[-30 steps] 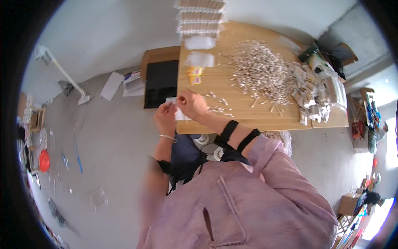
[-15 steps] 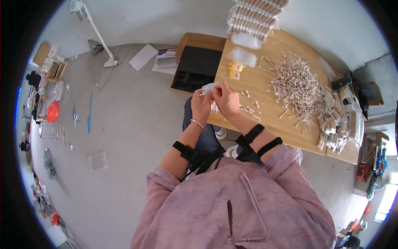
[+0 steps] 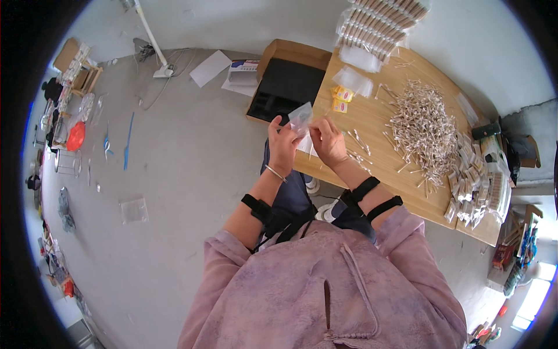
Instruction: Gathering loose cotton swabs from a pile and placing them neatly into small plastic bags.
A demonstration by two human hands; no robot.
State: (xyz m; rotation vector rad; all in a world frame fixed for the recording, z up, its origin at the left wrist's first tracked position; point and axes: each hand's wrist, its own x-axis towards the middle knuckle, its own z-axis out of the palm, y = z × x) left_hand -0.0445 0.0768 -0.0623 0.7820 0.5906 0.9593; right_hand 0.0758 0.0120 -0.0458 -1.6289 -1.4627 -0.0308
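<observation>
A small clear plastic bag (image 3: 300, 118) stands up between my two hands, over the table's near left corner. My left hand (image 3: 283, 146) is closed on its lower left side, with a fingertip raised beside it. My right hand (image 3: 329, 143) has its fingers curled in a pinch at the bag's right edge; the fingertips are partly hidden. Close to the right hand lie a few loose cotton swabs (image 3: 359, 142). A large heap of cotton swabs (image 3: 424, 131) covers the middle of the table. Small yellow cards (image 3: 340, 106) lie beyond my hands, beside flat clear bags (image 3: 353, 80).
Rows of packed swabs (image 3: 381, 26) are stacked at the table's far end. Filled small packs (image 3: 469, 180) pile up on its right side. An open cardboard box with a black insert (image 3: 288, 87) adjoins the wooden table (image 3: 383, 168). A white stand (image 3: 152, 38) rises from the floor.
The bag now stands upright and more exposed between my hands. My right hand has shifted slightly right, apart from the left. The whole view has shifted a little.
</observation>
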